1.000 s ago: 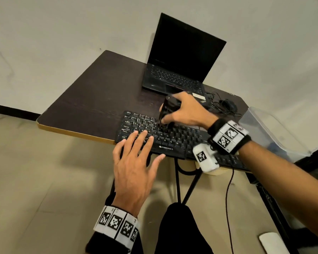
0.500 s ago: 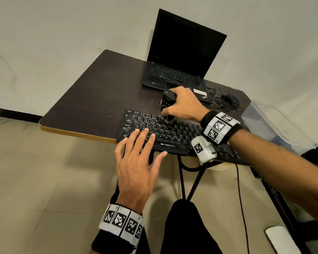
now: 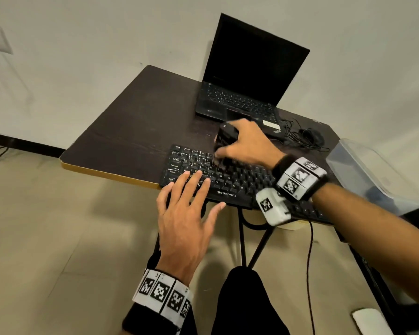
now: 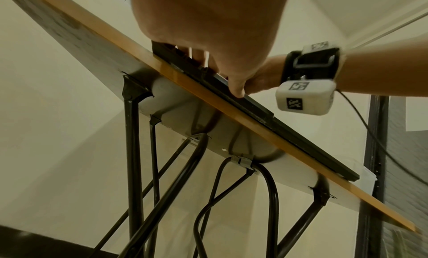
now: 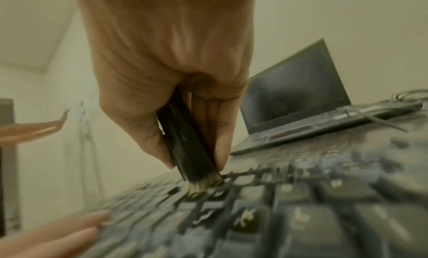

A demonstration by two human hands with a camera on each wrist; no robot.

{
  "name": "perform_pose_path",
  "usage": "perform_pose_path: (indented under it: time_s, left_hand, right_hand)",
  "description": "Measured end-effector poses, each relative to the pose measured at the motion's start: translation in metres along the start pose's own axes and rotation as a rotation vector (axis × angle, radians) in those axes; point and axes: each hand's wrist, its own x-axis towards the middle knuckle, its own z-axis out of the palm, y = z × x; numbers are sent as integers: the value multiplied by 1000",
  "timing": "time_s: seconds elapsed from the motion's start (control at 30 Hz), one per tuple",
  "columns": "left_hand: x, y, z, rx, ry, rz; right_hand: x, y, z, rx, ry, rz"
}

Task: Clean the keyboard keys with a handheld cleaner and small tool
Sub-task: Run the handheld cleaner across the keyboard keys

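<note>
A black keyboard point(image 3: 230, 182) lies along the near edge of the dark table point(image 3: 136, 131). My right hand point(image 3: 242, 146) grips a black handheld cleaner point(image 3: 224, 139) upright over the upper key rows. In the right wrist view the cleaner point(image 5: 187, 144) stands on its pale brush tip point(image 5: 200, 186), pressed among the keys of the keyboard point(image 5: 301, 207). My left hand point(image 3: 186, 209) lies flat with straight fingers on the keyboard's lower left corner. In the left wrist view the left hand point(image 4: 208, 33) rests over the keyboard's point(image 4: 254, 110) front edge.
An open black laptop point(image 3: 247, 76) stands at the back of the table, with a mouse and tangled cable point(image 3: 310, 137) to its right. A clear plastic bin point(image 3: 373, 172) sits at the right. Black folding legs point(image 4: 132, 152) run under the table.
The right hand has slid the cleaner a little leftwards and towards the upper rows of the keyboard. The left hand has stayed flat on the keyboard's lower left corner.
</note>
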Motion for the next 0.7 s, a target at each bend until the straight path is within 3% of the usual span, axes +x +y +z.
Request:
perform_pose_path:
  time_s: [0.1, 0.23, 0.4, 0.53, 0.7]
  left_hand:
    - [-2, 0, 0, -11, 10, 8]
    - [-1, 0, 0, -4, 4, 2]
    - [-1, -2, 0, -7, 11, 10]
    - [-1, -1, 1, -4, 22, 13]
    - [-2, -1, 0, -15, 24, 15]
  right_hand:
    - [13, -2, -5, -9, 60, 39]
    - [-7, -9, 2, -8, -33, -80]
    - [2, 3, -5, -25, 83, -25]
    - [-11, -2, 3, -54, 0, -109]
    - [4, 15, -8, -97, 108, 4]
